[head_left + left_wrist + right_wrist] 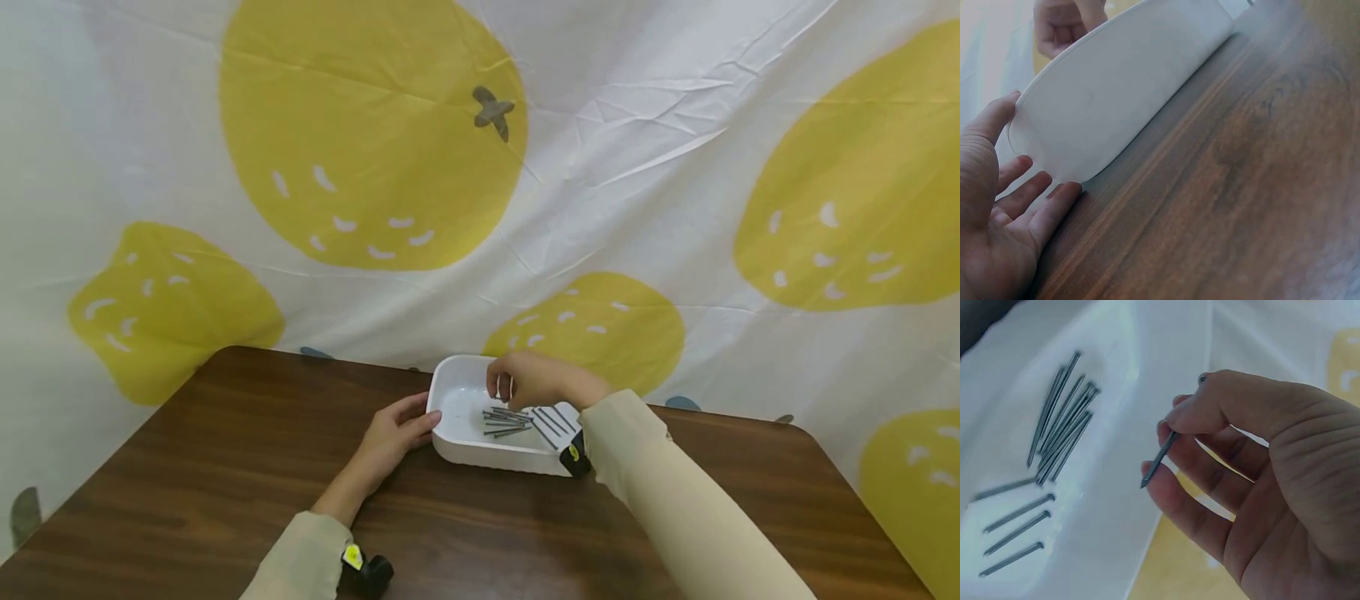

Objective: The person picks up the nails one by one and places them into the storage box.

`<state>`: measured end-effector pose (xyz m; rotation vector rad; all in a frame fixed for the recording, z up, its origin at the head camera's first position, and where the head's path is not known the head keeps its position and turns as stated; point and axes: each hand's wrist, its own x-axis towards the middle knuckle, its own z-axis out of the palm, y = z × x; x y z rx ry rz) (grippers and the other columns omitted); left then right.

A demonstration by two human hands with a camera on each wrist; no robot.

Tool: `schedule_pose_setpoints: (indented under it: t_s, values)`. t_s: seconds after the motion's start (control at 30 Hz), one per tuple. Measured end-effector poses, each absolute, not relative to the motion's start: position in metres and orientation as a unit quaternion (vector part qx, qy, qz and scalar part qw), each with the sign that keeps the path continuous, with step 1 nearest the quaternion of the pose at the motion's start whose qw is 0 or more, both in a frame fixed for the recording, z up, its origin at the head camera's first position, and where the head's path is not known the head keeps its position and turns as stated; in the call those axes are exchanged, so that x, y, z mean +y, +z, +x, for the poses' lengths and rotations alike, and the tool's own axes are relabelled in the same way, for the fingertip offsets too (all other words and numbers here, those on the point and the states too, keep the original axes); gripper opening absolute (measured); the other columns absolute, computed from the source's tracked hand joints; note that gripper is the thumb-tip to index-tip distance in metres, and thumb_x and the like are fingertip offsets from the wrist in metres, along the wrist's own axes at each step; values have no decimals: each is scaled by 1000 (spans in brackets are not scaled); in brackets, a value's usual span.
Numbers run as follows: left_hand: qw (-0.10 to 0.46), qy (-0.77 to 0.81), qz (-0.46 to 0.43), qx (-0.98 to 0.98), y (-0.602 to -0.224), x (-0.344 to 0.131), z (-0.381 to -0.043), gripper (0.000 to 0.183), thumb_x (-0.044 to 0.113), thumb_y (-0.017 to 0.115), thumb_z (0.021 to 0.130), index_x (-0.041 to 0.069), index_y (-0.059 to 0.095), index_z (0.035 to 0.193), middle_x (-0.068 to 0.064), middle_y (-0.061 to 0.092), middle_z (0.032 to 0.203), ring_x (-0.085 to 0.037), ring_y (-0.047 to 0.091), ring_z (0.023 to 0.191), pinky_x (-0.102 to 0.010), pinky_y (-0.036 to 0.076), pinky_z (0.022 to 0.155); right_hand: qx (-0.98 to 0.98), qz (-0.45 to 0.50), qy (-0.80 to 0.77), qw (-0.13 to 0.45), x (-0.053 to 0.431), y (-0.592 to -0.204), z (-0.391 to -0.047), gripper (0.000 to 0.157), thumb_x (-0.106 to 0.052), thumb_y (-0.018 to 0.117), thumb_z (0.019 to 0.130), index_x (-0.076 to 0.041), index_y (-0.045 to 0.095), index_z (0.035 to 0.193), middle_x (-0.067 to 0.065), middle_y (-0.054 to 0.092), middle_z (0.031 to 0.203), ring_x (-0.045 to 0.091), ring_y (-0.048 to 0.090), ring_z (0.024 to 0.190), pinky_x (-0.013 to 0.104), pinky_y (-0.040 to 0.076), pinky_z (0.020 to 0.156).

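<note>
A white tray (487, 455) with rounded corners stands on the table, holding steel nails. One bunch of nails (1063, 428) lies jumbled together, and several other nails (1017, 532) lie roughly side by side near it. Over the tray, my right hand (536, 379) pinches a single nail (1159, 459) between thumb and fingers, its pointed end angled down and its head showing past the thumb. My left hand (1007, 212) touches the tray's left end, thumb at the rim and the other fingers extended against the outer wall.
The dark wood-grain table (247, 467) carries the tray close to its far edge. Behind it hangs a white cloth (600, 50) printed with large yellow fruit. Each wrist wears a black camera strap, and the sleeves are pale.
</note>
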<state>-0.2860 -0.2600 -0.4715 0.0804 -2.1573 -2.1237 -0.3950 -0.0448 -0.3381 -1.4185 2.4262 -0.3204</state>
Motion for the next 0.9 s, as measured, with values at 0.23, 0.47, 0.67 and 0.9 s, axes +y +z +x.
schedule_pose_setpoints:
  t_s: [0.23,0.47,0.67,0.9]
  values:
    - [61,-703,25,-708,-472,-257,-286,55,18,68,97,-2,50,145,-25,53,147,-24,66,118,-36,61,98,868,-460,-109,152,-48,-350,-416,25,11,67,75,0,71,97,9,71,86,9,58,74,16,48,63]
    - [62,-702,27,-709,-472,-260,-284,55,17,67,98,-2,49,146,-25,53,147,-25,64,121,-37,60,99,877,-442,-98,163,-52,-365,-426,25,13,66,77,-3,72,96,6,72,86,11,61,77,17,50,63]
    - [62,-707,28,-704,-472,-260,-284,55,14,68,97,-3,49,146,-26,53,147,-25,64,121,-35,61,97,881,-431,-73,182,-61,-369,-427,25,12,66,79,-5,73,97,6,72,89,12,60,80,18,51,68]
    - [58,-707,25,-705,-471,-260,-284,56,15,68,97,-1,49,147,-25,52,148,-28,63,124,-36,61,98,883,-437,-66,159,-61,-377,-431,24,11,65,79,-4,73,96,7,72,88,15,62,82,23,54,75]
